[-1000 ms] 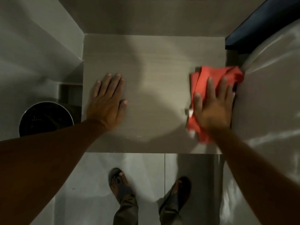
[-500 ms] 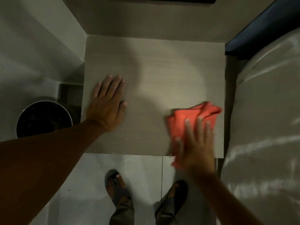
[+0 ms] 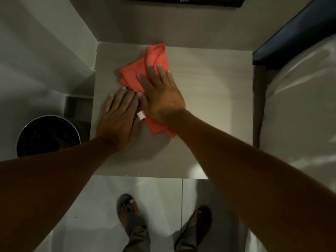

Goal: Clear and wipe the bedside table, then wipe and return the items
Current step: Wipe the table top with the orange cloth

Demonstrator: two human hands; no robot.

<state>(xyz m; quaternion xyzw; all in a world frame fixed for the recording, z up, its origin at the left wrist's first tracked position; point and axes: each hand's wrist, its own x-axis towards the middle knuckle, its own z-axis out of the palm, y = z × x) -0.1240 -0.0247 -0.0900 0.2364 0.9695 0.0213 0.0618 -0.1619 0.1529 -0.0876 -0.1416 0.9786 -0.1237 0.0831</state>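
The bedside table [image 3: 209, 110] is a bare grey square top seen from above. A red-orange cloth [image 3: 145, 70] lies crumpled on its back left part, with a small white tag at its near edge. My right hand [image 3: 160, 95] presses flat on the cloth with fingers spread, and the cloth sticks out beyond the fingertips and behind the wrist. My left hand [image 3: 118, 117] rests flat on the table's left side, fingers apart, holding nothing, its fingertips touching the cloth's edge. A few small crumbs lie near the table's front edge.
A round dark waste bin [image 3: 47, 137] stands on the floor to the table's left. A bed with a pale cover [image 3: 300, 115] runs along the right side. A wall is behind the table. My two sandalled feet [image 3: 131, 215] stand on the tiled floor.
My right hand has swept the cloth from the table's front right corner to the back left, up against my left hand. The left hand has stayed in place.
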